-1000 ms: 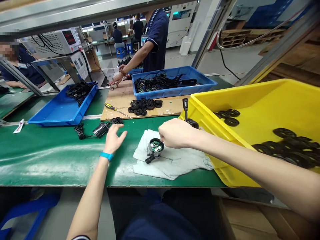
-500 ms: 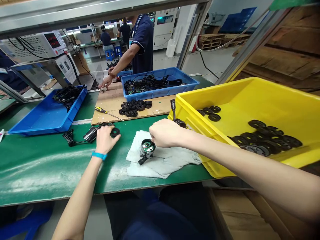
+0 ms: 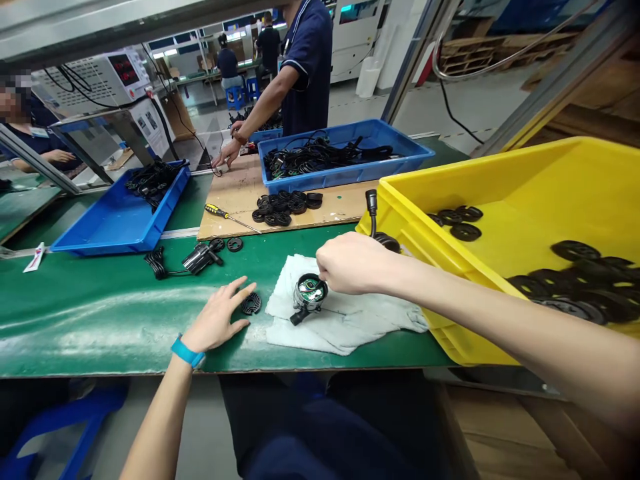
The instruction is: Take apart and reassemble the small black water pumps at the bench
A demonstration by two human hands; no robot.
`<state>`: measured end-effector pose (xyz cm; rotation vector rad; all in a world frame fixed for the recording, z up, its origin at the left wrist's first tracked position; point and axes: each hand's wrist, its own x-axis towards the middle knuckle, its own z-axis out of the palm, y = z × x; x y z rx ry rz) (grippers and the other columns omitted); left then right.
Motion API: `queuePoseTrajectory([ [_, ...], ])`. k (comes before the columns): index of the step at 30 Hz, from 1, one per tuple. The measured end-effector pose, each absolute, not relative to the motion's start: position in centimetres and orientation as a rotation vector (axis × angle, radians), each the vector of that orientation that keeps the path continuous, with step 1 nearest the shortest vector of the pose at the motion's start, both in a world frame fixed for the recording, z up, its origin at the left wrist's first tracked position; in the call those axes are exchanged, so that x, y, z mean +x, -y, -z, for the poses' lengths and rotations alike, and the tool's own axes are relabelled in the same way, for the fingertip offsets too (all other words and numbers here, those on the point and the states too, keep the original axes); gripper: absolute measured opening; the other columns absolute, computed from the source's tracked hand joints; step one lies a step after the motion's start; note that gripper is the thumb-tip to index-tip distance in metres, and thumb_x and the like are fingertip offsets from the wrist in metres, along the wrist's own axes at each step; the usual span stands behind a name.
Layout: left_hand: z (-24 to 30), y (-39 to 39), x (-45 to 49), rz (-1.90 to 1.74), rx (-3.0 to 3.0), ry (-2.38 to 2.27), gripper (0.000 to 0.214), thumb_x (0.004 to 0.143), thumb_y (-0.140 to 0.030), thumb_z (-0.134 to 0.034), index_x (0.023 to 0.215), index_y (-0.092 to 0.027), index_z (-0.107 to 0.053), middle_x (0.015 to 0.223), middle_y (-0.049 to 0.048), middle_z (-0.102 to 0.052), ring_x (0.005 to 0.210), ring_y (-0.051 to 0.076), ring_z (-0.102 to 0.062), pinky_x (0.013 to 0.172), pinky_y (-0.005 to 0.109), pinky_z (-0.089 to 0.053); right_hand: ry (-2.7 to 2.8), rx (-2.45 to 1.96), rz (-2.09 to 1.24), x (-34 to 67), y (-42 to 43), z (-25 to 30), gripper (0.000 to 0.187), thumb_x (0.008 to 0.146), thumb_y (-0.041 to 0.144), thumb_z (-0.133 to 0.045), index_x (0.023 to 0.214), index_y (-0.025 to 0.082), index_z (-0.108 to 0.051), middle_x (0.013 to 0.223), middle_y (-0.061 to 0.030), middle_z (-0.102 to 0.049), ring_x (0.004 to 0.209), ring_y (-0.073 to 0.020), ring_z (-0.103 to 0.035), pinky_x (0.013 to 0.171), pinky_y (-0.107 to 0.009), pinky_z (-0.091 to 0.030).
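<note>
Head view. Green table, with the near edge running along the bottom of the frame.

Left hand (image 3: 217, 320) lies flat, palm down near the near edge, with the fingers spread wide and nothing in its grasp. A small black ribbed disc (image 3: 251, 304) sits right at its fingertips. They look to be touching its left rim, though I cannot be sure.

Right hand (image 3: 350, 263) is curled closed, knuckles up, and comes in from the right over a white cloth (image 3: 350, 323). Its fingertips are hidden at the right rim of a round metal housing (image 3: 310, 292). I cannot tell whether they pinch the housing or something smaller.

- Housing: stands open side up on the cloth with a green board inside. Its black stub points toward the near left.
- Disc: lies flat, just off the cloth's left edge, between the two hands. It is left of the housing and much nearer the left hand. Being round, it has no long axis.

Further off:
- Yellow bin (image 3: 500, 180) at the right end, loose black discs in it.
- Cardboard sheet toward the far edge with a pile of black discs (image 3: 286, 207) and a screwdriver (image 3: 233, 217).
- Blue tray (image 3: 120, 220) at far left.
- A co-worker stands at the far edge.
</note>
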<state>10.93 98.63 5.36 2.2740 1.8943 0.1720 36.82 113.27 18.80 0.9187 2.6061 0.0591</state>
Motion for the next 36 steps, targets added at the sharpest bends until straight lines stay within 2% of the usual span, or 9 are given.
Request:
queuePoseTrajectory([
  [2,-5.6,-98.9,10.4,-0.209,2.283,-1.683,0.067,0.096,-0.015,-0.055,0.156,-0.035,-0.036,0.165,0.0065,-0.035,0.145,0.03,-0.04,0.117,0.05,-0.039,-2.601,0.92,-0.06,36.7,-113.2,-18.9,0.023,0.08,0.017,-0.058,0.084,0.014,-0.081,0.089,-0.0166,-0.079,0.085,-0.033,-0.074,0.058,-0.033,-0.04],
  [4,-5.3,-99.1,10.2,-0.243,2.257,-1.614,0.058,0.098,-0.013,-0.049,0.152,-0.035,-0.044,0.158,0.0056,-0.046,0.141,0.028,-0.045,0.116,0.049,-0.04,-2.597,0.92,-0.055,36.7,-113.2,-18.8,0.023,0.081,0.018,-0.059,0.085,0.015,-0.081,0.09,-0.0165,-0.079,0.086,-0.033,-0.074,0.06,-0.033,-0.041],
  [7,-4.6,-98.9,10.3,-0.302,2.216,-1.676,0.049,0.098,-0.027,-0.058,0.146,-0.03,-0.052,0.14,0.0097,-0.059,0.126,0.029,-0.056,0.109,0.049,-0.046,-2.603,0.921,-0.052,36.7,-113.3,-18.7,0.023,0.082,0.019,-0.059,0.087,0.015,-0.081,0.092,-0.0166,-0.079,0.089,-0.0327,-0.074,0.064,-0.033,-0.044],
  [11,-4.8,-98.3,11.5,-0.519,2.112,-1.87,0.046,0.092,-0.04,-0.067,0.134,-0.022,-0.06,0.116,0.0102,-0.064,0.105,0.028,-0.064,0.093,0.044,-0.055,-2.626,0.902,-0.064,36.7,-113.4,-18.6,0.024,0.081,0.02,-0.059,0.09,0.013,-0.081,0.093,-0.0184,-0.079,0.089,-0.0337,-0.074,0.065,-0.033,-0.046],
  [13,-5.8,-98.2,13.4,-0.785,2.036,-1.938,0.041,0.093,-0.042,-0.067,0.128,-0.021,-0.062,0.11,0.0083,-0.062,0.095,0.024,-0.064,0.086,0.039,-0.056,-2.632,0.896,-0.063,36.8,-113.5,-18.7,0.024,0.081,0.019,-0.06,0.09,0.012,-0.081,0.093,-0.0188,-0.079,0.09,-0.0344,-0.074,0.065,-0.034,-0.047],
  [16,-7.8,-98.6,17.8,-1.157,1.964,-1.913,0.042,0.092,-0.037,-0.069,0.13,-0.022,-0.062,0.106,0.0064,-0.061,0.089,0.02,-0.062,0.083,0.034,-0.055,-2.651,0.896,-0.054,36.8,-113.5,-18.8,0.025,0.081,0.02,-0.059,0.091,0.011,-0.081,0.094,-0.0194,-0.078,0.092,-0.0349,-0.074,0.066,-0.034,-0.048],
  [19,-9.0,-99.8,22.1,-1.29,1.979,-1.87,0.046,0.087,-0.034,-0.075,0.129,-0.021,-0.062,0.103,0.0063,-0.06,0.09,0.02,-0.063,0.082,0.033,-0.056,-2.663,0.905,-0.048,36.9,-113.5,-18.8,0.028,0.082,0.02,-0.057,0.093,0.011,-0.081,0.096,-0.0207,-0.078,0.093,-0.0354,-0.074,0.069,-0.035,-0.05],
  [29,-8.9,-103.1,25.1,-0.909,2.232,-2.178,0.046,0.087,-0.043,-0.074,0.12,-0.012,-0.065,0.094,0.009,-0.059,0.088,0.027,-0.063,0.074,0.037,-0.056,-2.683,0.875,0.01,37.1,-113.8,-18.6,0.031,0.078,0.016,-0.055,0.096,0.009,-0.08,0.095,-0.021,-0.078,0.093,-0.0359,-0.074,0.069,-0.035,-0.049],
  [36,-8.6,-103.0,26.2,-0.941,2.222,-2.376,0.043,0.092,-0.05,-0.067,0.116,-0.014,-0.065,0.095,0.0099,-0.062,0.088,0.027,-0.065,0.07,0.035,-0.052,-2.684,0.885,0.043,37.3,-114.1,-18.6,0.034,0.08,0.016,-0.054,0.101,0.009,-0.079,0.097,-0.0214,-0.078,0.097,-0.0337,-0.074,0.071,-0.033,-0.048],
])
